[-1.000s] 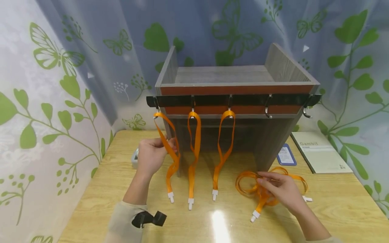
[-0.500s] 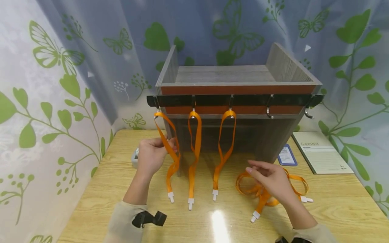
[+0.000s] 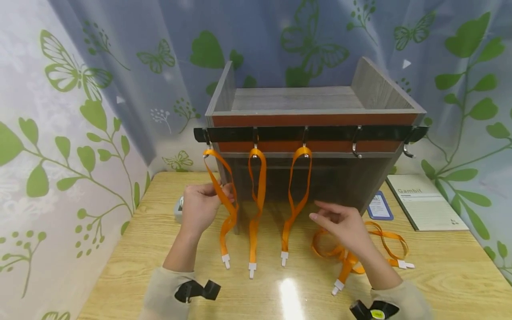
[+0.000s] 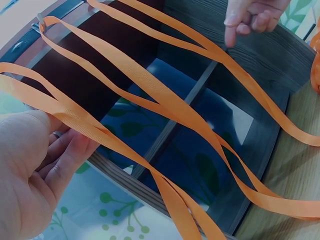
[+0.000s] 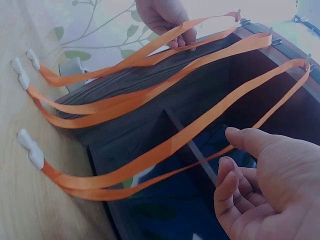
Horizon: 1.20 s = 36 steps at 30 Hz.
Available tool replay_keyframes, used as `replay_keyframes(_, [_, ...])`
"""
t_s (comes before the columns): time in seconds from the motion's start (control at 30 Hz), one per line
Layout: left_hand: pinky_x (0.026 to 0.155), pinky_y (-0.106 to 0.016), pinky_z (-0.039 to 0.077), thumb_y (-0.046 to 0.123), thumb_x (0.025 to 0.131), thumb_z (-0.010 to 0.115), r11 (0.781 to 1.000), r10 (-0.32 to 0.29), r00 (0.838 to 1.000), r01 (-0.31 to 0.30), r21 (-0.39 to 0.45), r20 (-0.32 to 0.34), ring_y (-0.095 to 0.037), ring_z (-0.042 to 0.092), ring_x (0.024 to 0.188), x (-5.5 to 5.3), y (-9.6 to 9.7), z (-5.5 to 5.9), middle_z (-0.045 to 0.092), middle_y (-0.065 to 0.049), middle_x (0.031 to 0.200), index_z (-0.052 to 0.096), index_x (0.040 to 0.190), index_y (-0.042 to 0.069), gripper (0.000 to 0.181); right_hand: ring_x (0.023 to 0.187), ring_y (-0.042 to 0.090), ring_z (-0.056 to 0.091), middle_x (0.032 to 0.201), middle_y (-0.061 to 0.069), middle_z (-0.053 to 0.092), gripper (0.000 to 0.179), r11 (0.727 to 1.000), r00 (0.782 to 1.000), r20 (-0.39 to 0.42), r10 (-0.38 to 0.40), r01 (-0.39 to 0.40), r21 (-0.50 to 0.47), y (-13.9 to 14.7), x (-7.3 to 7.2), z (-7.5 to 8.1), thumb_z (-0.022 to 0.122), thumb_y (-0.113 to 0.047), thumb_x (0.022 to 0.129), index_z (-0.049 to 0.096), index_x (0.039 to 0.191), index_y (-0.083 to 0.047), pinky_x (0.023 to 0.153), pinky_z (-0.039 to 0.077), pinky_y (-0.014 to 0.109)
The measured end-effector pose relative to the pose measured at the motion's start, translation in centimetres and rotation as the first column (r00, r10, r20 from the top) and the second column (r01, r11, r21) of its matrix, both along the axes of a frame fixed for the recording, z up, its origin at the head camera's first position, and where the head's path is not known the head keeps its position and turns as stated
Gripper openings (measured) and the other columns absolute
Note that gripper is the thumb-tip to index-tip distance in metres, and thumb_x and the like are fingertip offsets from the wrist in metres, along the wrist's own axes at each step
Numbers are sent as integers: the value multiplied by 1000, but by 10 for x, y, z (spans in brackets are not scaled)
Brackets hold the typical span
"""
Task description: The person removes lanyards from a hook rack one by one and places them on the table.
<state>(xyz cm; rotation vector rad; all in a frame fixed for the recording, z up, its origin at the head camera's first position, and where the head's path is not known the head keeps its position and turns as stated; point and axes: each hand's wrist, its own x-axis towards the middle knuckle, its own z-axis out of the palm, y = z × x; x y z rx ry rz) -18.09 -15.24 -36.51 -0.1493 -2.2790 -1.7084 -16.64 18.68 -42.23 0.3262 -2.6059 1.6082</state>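
Note:
Three orange lanyards hang from hooks on the shelf in the head view: the left lanyard [image 3: 229, 222], the middle lanyard [image 3: 254, 229] and the third lanyard [image 3: 286, 231], each ending in a white clip. My left hand [image 3: 200, 206] is at the left lanyard, its fingertips behind the strap and beside the shelf's left panel; I cannot tell whether they grip anything. Loosely bent and holding nothing, my right hand [image 3: 342, 224] hovers right of the third lanyard. Behind and below it, partly covered, a pile of orange lanyards [image 3: 348, 263] lies on the table.
A grey wooden shelf [image 3: 296, 98] bears a black hook rail [image 3: 332, 133]; its two right hooks carry no lanyard. On the right of the table [image 3: 132, 271] lie a blue-framed badge card [image 3: 380, 206] and a notebook [image 3: 428, 206]. A small grey object [image 3: 178, 211] sits behind the left hand.
My right hand has let go of the lanyard pile and moved up and left towards the third lanyard. My left hand stays where it was.

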Motion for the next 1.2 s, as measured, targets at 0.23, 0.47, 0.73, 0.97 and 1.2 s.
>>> replay_keyframes(0.23, [75, -25, 62, 13, 90, 74, 1000, -7, 1000, 7, -7, -22, -17, 76, 68, -1, 0, -3, 76, -14, 75, 78, 81, -3, 19, 71, 8, 63, 94, 9, 70, 43, 1000, 999, -26, 27, -27, -1, -14, -6, 8, 76, -27, 90, 69, 123, -2, 56, 51, 22])
replay_keyframes(0.47, [84, -25, 60, 14, 90, 74, 1000, -6, 1000, 6, 0, -6, -14, 76, 70, 0, -1, -2, 76, -14, 75, 78, 80, -3, 20, 69, 9, 62, 91, 6, 71, 43, 998, 996, -60, 62, -62, -5, -26, -11, 12, 78, -27, 88, 69, 122, -2, 56, 50, 22])
replay_keyframes(0.73, [73, -26, 62, 12, 90, 74, 1000, -10, 1000, 10, 21, -5, -11, 74, 64, 0, 0, 1, 76, -20, 80, 78, 85, -5, 18, 70, 9, 63, 89, 5, 71, 38, 999, 997, -70, 39, -39, 5, -39, -16, 19, 79, -29, 87, 72, 115, -4, 60, 52, 22])
replay_keyframes(0.97, [70, -27, 63, 12, 90, 74, 1000, -13, 1000, 13, 26, 0, -11, 74, 64, 1, 0, 2, 76, -20, 83, 78, 89, -6, 18, 63, 8, 57, 82, 2, 70, 22, 999, 988, -147, 49, -47, 22, -51, -19, 19, 80, -25, 86, 77, 99, -7, 56, 50, 22])
replay_keyframes(1.2, [75, -25, 62, 13, 91, 73, 1000, -10, 1000, 10, 16, 7, -11, 75, 66, 0, 0, 1, 76, -18, 77, 78, 89, -4, 18, 57, 14, 59, 74, 7, 69, 12, 997, 979, -193, 62, -68, -23, -55, -19, 16, 74, -18, 91, 79, 92, -7, 50, 47, 23])
